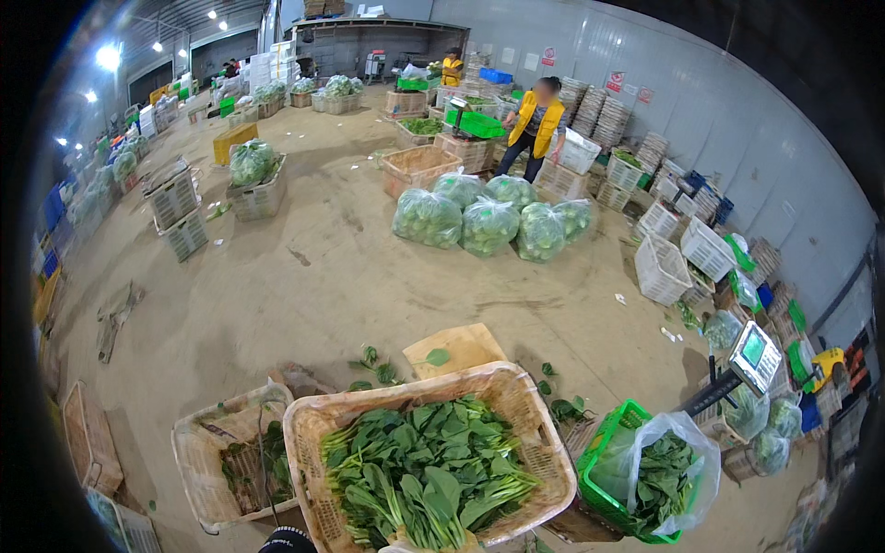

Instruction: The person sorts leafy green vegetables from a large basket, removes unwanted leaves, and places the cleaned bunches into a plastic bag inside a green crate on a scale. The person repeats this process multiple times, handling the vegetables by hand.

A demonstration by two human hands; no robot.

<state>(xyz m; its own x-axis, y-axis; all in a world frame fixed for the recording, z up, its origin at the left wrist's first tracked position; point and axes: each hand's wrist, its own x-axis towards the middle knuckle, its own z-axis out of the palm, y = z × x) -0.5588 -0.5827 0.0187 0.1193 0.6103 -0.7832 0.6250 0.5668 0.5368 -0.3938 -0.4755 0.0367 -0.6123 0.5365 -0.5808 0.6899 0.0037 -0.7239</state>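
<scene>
Leafy greens (429,449) with pale stems fill a worn, stained plastic crate (332,408) right before me. At the crate's near side, cut off by the bottom edge, show pale gloved bits of what appear to be my left hand (397,541) and my right hand (474,541). They touch a bunch of the greens (432,515) from both sides; how the fingers are set is hidden. To the right stands a green plastic basket (600,453), lined with a clear plastic bag (702,460) that holds more greens (664,463). Behind it rises a scale display (755,352).
Another crate (190,442) with scattered leaves adjoins on the left. Cardboard (456,349) and loose leaves (377,368) lie on the floor beyond. Several bagged vegetables (491,225) stand farther off, near a person in a yellow vest (538,124). Stacked crates (664,269) line the right wall.
</scene>
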